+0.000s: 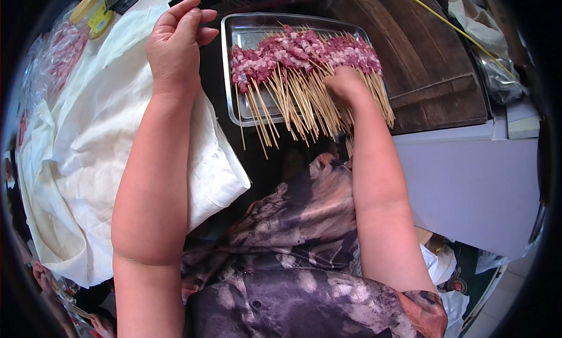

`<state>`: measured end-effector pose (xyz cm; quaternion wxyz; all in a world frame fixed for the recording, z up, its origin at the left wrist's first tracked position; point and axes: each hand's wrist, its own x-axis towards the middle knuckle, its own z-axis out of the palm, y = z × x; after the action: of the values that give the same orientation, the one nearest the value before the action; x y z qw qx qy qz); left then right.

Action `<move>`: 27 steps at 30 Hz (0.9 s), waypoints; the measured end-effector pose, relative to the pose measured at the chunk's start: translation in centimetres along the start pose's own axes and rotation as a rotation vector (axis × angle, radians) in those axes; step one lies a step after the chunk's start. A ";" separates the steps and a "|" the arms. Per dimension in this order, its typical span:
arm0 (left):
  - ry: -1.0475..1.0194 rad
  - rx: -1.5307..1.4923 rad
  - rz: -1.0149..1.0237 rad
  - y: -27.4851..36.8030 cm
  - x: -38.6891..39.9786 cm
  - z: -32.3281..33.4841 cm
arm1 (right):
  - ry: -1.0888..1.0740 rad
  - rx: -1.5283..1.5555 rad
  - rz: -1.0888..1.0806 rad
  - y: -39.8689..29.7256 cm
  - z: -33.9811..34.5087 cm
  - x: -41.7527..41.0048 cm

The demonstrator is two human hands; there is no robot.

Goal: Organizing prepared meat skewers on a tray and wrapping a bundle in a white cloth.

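A metal tray [226,70] holds a thick pile of raw meat skewers [303,48], their meat towards the far side and bare bamboo sticks hanging over the near rim. My right hand [347,83] is at the right part of the pile, its fingers curled down at the sticks just below the meat; its fingertips are hidden, so whether it grips a skewer cannot be told. My left hand [184,30] is raised to the left of the tray, above the white cloth [96,131], fingers bent and partly apart, with no object visible in it.
At the far left are a plastic bag of raw meat [66,52] and a yellow-lidded plastic jar [94,15]. A dark wooden board [421,70] lies right of the tray, crossed by a thin yellow rod [456,28]. Nearer is a pale box-like surface [470,180]. People's hands show at lower left.
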<state>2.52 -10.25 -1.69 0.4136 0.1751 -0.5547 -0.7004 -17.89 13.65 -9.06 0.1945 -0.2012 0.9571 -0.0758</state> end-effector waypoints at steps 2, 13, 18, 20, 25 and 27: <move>0.002 0.006 0.008 0.1 0.0 -0.1 | 0.042 0.043 -0.058 0.4 -0.2 0.0; -0.006 0.002 0.019 0.0 0.0 0.1 | -0.134 0.432 0.040 1.3 1.3 0.9; -0.012 -0.001 0.023 -0.1 0.0 -0.1 | -0.132 0.427 -0.012 1.2 1.2 0.5; -0.006 0.003 0.021 0.0 0.0 0.1 | -0.160 0.473 0.008 1.5 0.9 0.5; -0.026 0.014 0.023 -0.5 0.4 -0.5 | -0.203 0.623 -0.004 2.3 0.7 0.5; -0.021 0.021 0.023 -0.6 0.5 -0.6 | -0.186 0.658 -0.007 2.2 0.8 0.1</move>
<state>2.41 -10.94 -2.31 0.4140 0.1659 -0.5684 -0.6914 -18.41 15.56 -10.30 0.3351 -0.1371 0.8588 -0.3626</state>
